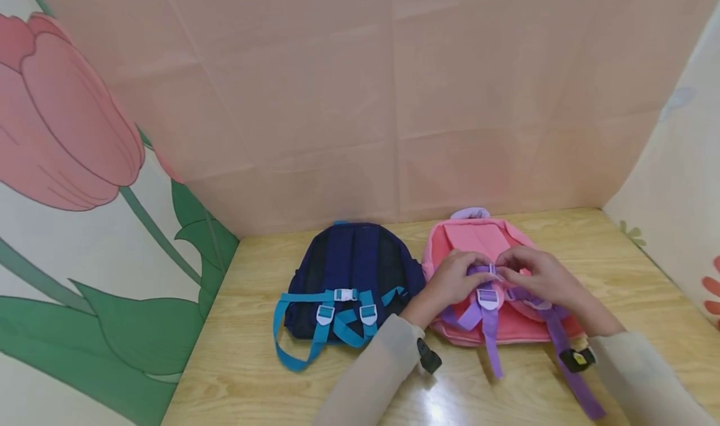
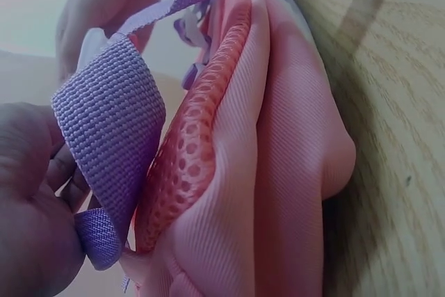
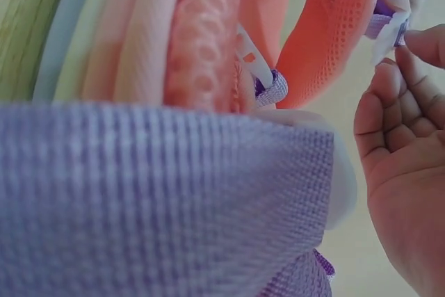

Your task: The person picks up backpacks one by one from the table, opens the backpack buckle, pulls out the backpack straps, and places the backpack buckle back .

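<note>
A pink backpack (image 1: 478, 235) lies on the wooden table with its shoulder straps up, its purple webbing straps (image 1: 490, 338) hanging over the front. My left hand (image 1: 452, 280) grips a purple strap near a small white buckle (image 1: 492, 268); in the left wrist view, a broad loop of this webbing (image 2: 111, 123) stands beside the fingers. Opposite it, my right hand (image 1: 542, 277) pinches at the same buckle, and the right wrist view shows thumb and fingertips meeting on it. A white strap adjuster (image 1: 487, 298) sits just below. Whether the buckle is fastened is hard to tell.
To the left lies a navy backpack (image 1: 354, 251) with blue straps (image 1: 298, 357) and a fastened white chest buckle (image 1: 345, 295). Behind both bags rises a pinkish cloth backdrop (image 1: 315, 101). A flower-painted panel (image 1: 67, 113) stands at the left.
</note>
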Motion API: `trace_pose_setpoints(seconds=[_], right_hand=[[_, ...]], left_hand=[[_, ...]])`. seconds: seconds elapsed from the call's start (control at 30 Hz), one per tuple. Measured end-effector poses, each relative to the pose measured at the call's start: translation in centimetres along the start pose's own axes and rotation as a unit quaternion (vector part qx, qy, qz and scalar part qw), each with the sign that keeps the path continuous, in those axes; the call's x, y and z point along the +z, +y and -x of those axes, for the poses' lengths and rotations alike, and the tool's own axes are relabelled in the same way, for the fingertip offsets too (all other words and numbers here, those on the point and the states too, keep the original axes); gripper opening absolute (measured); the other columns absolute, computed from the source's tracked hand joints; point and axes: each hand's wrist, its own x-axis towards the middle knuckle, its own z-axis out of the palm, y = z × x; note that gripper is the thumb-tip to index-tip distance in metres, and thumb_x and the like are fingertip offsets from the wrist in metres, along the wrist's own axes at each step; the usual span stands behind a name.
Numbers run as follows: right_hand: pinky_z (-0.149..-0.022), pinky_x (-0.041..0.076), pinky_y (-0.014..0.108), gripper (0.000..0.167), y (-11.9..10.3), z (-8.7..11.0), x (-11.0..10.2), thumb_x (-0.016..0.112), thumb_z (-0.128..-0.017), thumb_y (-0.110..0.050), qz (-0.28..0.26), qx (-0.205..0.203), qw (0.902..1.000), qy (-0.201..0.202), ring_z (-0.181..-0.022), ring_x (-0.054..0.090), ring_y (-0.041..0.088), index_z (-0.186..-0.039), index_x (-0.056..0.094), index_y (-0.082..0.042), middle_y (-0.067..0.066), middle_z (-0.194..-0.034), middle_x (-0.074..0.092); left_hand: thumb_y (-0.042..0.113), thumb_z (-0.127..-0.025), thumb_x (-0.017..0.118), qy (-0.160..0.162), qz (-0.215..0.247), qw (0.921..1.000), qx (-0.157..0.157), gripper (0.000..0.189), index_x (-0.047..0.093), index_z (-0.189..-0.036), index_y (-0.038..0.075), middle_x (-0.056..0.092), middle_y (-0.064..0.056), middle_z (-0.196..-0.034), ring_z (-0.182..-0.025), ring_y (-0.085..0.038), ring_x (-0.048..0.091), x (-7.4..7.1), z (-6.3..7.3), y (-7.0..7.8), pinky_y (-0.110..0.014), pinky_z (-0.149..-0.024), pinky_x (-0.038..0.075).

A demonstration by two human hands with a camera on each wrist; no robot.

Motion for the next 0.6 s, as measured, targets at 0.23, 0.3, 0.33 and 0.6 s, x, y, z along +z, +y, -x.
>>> trace_pose_setpoints(seconds=[0.23, 0.3, 0.33, 0.6], right_hand=[[-0.068, 0.047, 0.019, 0.019, 0.24, -0.09, -0.08, 0.075, -0.087, 0.003, 0.014, 0.045, 0.9982, -0.038, -0.078, 0.056, 0.003, -0.099, 0.067, -0.011, -0.005, -0.087, 0.064], [-0.068, 0.047, 0.02, 0.018, 0.21, -0.1, -0.17, 0.074, -0.089, 0.001, 0.013, 0.052, 0.9975, -0.047, -0.079, 0.055, 0.003, -0.099, 0.066, -0.012, -0.005, -0.088, 0.063], [-0.068, 0.047, 0.02, 0.017, 0.17, -0.12, -0.2, 0.074, -0.089, 0.0, 0.01, 0.057, 0.997, -0.051, -0.079, 0.055, 0.004, -0.098, 0.066, -0.012, -0.005, -0.088, 0.062], [-0.067, 0.047, 0.021, 0.013, 0.16, -0.18, -0.13, 0.072, -0.092, -0.003, -0.012, 0.081, 0.9942, -0.069, -0.079, 0.055, 0.004, -0.098, 0.064, -0.011, -0.003, -0.088, 0.061]], left_hand=[[0.038, -0.096, 0.069, -0.01, 0.0, 0.9999, 0.002, 0.028, 0.072, -0.121, 0.027, 0.067, 0.017, -0.105, -0.102, 0.0, 0.049, 0.1, 0.06, 0.22, -0.013, -0.087, 0.041], [0.038, -0.096, 0.069, -0.01, -0.005, 0.9999, 0.008, 0.028, 0.072, -0.121, 0.027, 0.067, 0.017, -0.104, -0.1, 0.0, 0.048, 0.12, 0.09, 0.28, -0.012, -0.086, 0.04], [0.038, -0.096, 0.069, -0.009, -0.009, 0.9998, 0.013, 0.027, 0.072, -0.12, 0.027, 0.067, 0.017, -0.104, -0.099, 0.0, 0.048, 0.12, 0.12, 0.3, -0.012, -0.085, 0.04], [0.037, -0.097, 0.068, -0.003, -0.032, 0.9991, 0.029, 0.025, 0.072, -0.119, 0.025, 0.066, 0.018, -0.101, -0.095, 0.0, 0.046, 0.37, 0.27, 0.2, -0.01, -0.08, 0.037]])
